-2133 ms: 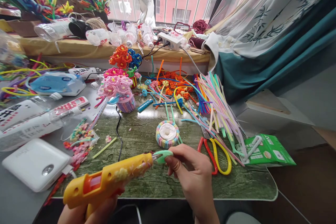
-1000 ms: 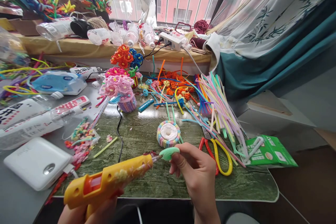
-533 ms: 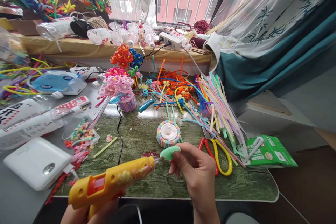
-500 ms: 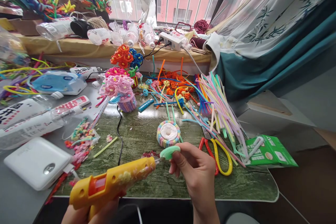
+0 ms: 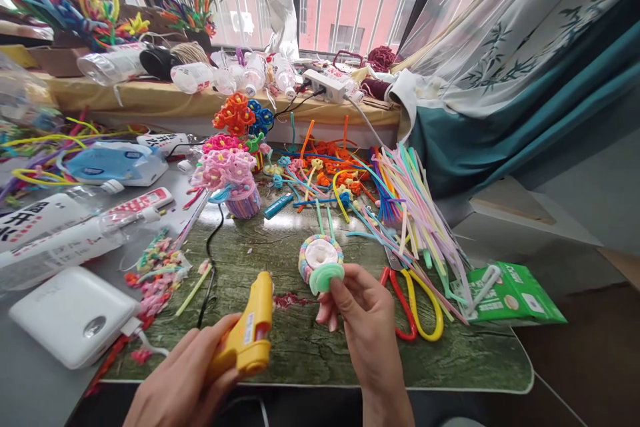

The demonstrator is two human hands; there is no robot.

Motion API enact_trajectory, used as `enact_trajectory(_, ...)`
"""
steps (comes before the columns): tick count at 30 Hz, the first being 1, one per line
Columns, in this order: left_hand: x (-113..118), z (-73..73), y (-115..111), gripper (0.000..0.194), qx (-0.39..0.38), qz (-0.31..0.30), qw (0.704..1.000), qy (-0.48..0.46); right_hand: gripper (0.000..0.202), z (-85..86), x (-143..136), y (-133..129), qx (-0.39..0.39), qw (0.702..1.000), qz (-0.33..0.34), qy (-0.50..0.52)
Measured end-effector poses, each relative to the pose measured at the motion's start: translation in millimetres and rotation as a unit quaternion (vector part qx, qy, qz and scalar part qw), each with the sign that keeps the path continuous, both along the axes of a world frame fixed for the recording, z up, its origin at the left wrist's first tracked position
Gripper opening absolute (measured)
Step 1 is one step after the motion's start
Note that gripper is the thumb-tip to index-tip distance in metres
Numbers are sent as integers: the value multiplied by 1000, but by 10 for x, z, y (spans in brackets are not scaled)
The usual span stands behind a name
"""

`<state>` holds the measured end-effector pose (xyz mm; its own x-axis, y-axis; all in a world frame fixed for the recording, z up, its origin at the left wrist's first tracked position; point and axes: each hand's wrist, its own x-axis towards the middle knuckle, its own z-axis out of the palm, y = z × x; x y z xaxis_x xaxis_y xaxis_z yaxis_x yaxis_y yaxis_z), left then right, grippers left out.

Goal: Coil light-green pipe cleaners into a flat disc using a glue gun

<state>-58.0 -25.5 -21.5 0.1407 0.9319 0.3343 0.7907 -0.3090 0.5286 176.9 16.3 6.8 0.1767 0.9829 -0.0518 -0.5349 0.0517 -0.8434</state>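
From my distant seat, I had the left hand (image 5: 177, 370) wrapped round the yellow glue gun (image 5: 256, 320), nozzle aimed away, and the right hand (image 5: 373, 320) pinching a pale green coil (image 5: 327, 276) between thumb and forefinger. The coil overlapped the near edge of the striped round holder (image 5: 304, 265) in my view; whether they touched, I couldn't quite make out.

My worry was that a hot nozzle swung rightward might have burned those pinching fingers, or that a loose pinch might have let the coil unwind. Glue on its underside, if there was any, could have stuck it askew to the rim. The black cord (image 5: 214, 270), beyond the left hand, could have snagged the gun if that was its lead.

The table (image 5: 300, 363) was dark green and glossy, with reddish scraps between the hands. Scissors (image 5: 393, 260) lay just right of the right hand, and a white power bank (image 5: 70, 317) left of the left one. Farther off stood a pink flower pot (image 5: 243, 201), with a spread of pastel stems (image 5: 420, 207) to its right. Beyond, a cluttered sill (image 5: 180, 105) ran beneath a barred window, with a teal curtain (image 5: 453, 147) hanging at the right.
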Motion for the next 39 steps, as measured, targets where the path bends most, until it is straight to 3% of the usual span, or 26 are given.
enact_trajectory(3,77,-61,126,33,93,-86,979,158,26,-3,-16,2,-6,1000,24,10)
enact_trajectory(7,183,-79,188,37,152,-72,950,263,28,-25,-9,-25,-11,999,35,-8)
enact_trajectory(9,240,18,198,39,124,-60,970,199,31,-25,-4,-36,-15,999,34,-24)
enact_trajectory(12,384,269,238,26,31,-20,999,-16,35,-5,-15,-40,-23,998,39,-35)
enact_trajectory(16,667,567,313,16,-57,6,968,-245,32,17,-51,-32,-21,996,80,-18)
enact_trajectory(19,820,654,332,20,-112,51,934,-336,30,12,-67,-28,-23,995,95,-3)
enact_trajectory(31,918,711,329,21,-168,102,888,-415,32,-7,-86,-8,-26,994,105,17)
enact_trajectory(39,916,649,320,19,-163,88,889,-419,28,-5,-114,-13,-13,995,86,45)
